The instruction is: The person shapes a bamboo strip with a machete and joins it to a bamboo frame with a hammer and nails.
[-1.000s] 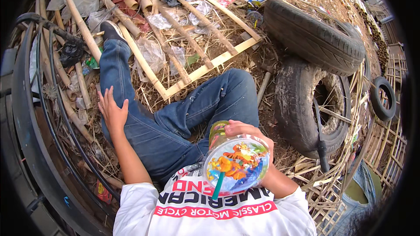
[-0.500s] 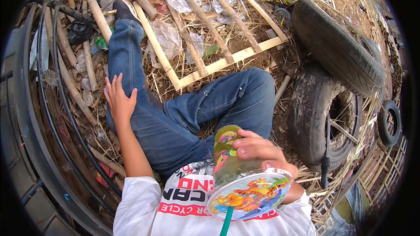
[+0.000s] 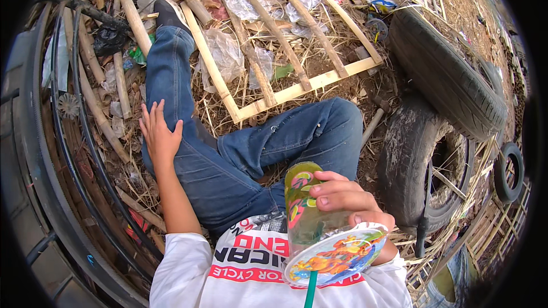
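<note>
A clear plastic cup (image 3: 302, 211), printed with pink and green patterns and holding a yellow-green drink, is held tilted near my chest. My right hand (image 3: 348, 198) wraps round its side from the right. The cup's sealed lid (image 3: 337, 255) bears a colourful cartoon picture, and a green straw (image 3: 311, 290) pokes through it toward me. On my outstretched left leg, clad in blue jeans (image 3: 182, 159), my left hand (image 3: 162, 140) lies flat near the knee with fingers spread, holding nothing. My other leg is bent beneath me.
A slatted bamboo frame (image 3: 308, 88) lies ahead, among plastic scraps and dry straw. Old tyres (image 3: 448, 71) lean at the right by a small black tyre (image 3: 508, 172). Bamboo poles (image 3: 128, 8) and a dark curved metal frame (image 3: 65, 154) line the left.
The cup and my right hand have shifted slightly to the right. The whole view has moved a little; my left hand stays on the leg.
</note>
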`<state>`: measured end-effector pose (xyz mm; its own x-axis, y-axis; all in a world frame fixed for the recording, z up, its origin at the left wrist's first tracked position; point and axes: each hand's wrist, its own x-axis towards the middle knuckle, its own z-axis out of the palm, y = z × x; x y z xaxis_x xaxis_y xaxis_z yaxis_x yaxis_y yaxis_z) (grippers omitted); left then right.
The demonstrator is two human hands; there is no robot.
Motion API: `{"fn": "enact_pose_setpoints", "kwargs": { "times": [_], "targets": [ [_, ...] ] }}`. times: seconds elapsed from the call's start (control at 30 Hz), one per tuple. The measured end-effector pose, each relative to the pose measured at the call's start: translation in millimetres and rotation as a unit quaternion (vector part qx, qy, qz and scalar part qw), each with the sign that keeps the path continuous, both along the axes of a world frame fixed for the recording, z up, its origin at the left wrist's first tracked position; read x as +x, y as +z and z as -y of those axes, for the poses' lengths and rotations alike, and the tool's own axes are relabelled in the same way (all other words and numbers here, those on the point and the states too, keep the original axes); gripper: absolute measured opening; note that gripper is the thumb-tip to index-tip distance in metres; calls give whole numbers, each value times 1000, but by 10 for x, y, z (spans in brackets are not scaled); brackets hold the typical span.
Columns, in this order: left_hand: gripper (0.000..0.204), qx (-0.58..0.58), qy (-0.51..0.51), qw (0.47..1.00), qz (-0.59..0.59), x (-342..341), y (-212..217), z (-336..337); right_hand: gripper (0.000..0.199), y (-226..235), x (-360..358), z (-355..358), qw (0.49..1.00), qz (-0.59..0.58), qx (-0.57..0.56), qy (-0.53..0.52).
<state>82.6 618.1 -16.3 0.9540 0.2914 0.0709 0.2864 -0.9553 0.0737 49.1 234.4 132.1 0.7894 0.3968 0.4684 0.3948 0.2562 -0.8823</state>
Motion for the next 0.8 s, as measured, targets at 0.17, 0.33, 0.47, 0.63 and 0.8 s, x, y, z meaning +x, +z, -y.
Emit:
{"fn": "enact_pose_setpoints", "kwargs": {
  "times": [0.17, 0.33, 0.47, 0.63, 0.8],
  "targets": [
    [70, 3, 3, 1000, -4, -11, -14, -7, 35, 20, 8, -14, 1000, 8, 3, -1],
    [69, 6, 8, 1000, -3, -27, -19, 3, 38, 87, 13, 25, 1000, -12, -6, 0],
    [70, 1, 15, 1000, -20, 7, -2, 34, 36, 73, 42, 99, 1000, -7, -21, -3],
    [69, 7, 15, 1000, -16, 8, 4, 38, 36, 98, 50, 210, 1000, -21, -21, 4],
    [69, 14, 20, 999, -29, 9, -14, 48, 38, 83, 15, 297, 999, -34, -15, -1]
  ]
}}
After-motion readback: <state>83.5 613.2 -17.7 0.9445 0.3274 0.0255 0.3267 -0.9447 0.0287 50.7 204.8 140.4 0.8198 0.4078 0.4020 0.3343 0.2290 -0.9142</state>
